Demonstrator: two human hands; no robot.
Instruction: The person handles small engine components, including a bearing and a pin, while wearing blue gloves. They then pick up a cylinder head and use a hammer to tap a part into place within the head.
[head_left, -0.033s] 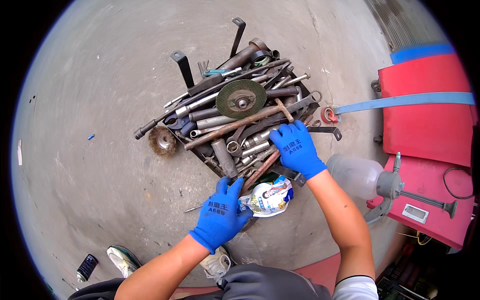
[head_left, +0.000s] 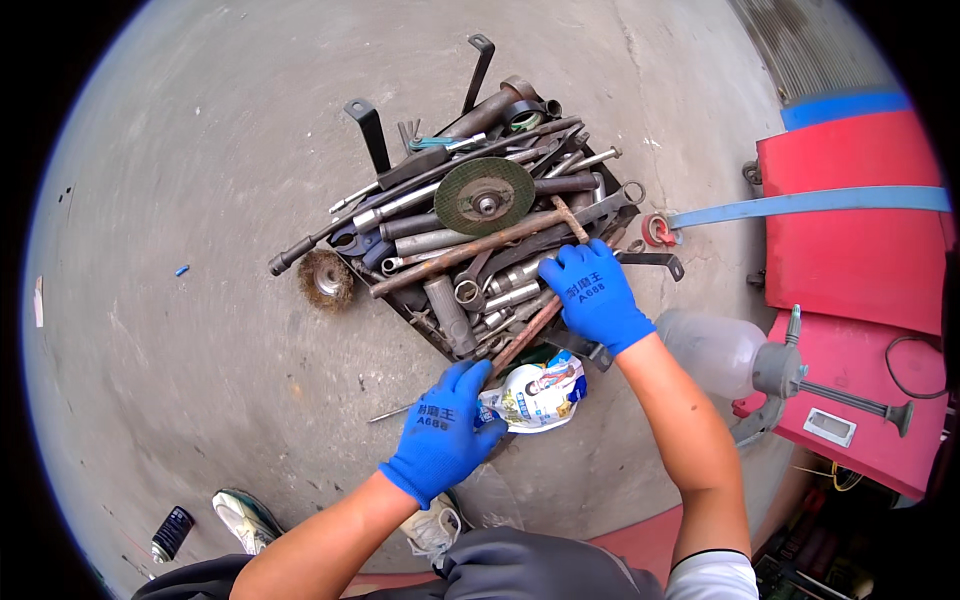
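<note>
A dark tray (head_left: 432, 340) in front of me is heaped with wrenches, sockets and rusty bars. My left hand (head_left: 440, 430), in a blue glove, has its fingers closed at the near end of a rusty bar (head_left: 527, 336). Farther along that bar, my gloved right hand (head_left: 598, 302) is curled over it, and its fingertips are partly hidden. Between the hands lies a white and blue pouch (head_left: 545, 398), close to the left fingers. A rusty hammer (head_left: 475, 248) lies across the heap beyond them, below a green grinding disc (head_left: 485, 197).
A round wire brush (head_left: 326, 280) sits left of the tray. To the right are a clear pump bottle (head_left: 705, 350), a red cabinet (head_left: 850, 250) with a blue strap (head_left: 800, 205), and a tape roll (head_left: 658, 230). A spray can (head_left: 174, 533) lies near my shoe (head_left: 245, 520).
The fingers of my left hand have drawn together at the bar's near end. My right hand has hardly moved.
</note>
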